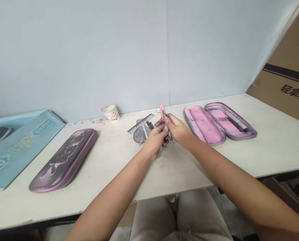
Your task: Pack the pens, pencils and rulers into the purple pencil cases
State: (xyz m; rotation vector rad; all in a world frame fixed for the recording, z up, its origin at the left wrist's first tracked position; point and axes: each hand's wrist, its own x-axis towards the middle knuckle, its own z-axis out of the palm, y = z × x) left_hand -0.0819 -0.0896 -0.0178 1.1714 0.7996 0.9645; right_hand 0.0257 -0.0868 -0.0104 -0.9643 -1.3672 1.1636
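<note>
My left hand point(154, 141) and my right hand point(176, 129) meet above the middle of the white table point(272, 144). Between them, a slim pink pen point(162, 112) stands tilted upward, its lower part hidden by my fingers. Both hands seem closed around it. Just left of my hands lie a metal ruler point(140, 123) and a grey translucent protractor point(140, 135), with dark pens point(151, 125) beside them. To the right, an open pink pencil case point(218, 122) holds a dark pen point(237, 122).
A closed purple-and-black zip pencil case point(64, 160) lies on the left of the table, beyond it a flat light-blue box point(21, 147). A white paper cup point(111, 112) lies on its side near the pale wall, among scattered shavings. A cardboard box point(285, 77) stands at the right.
</note>
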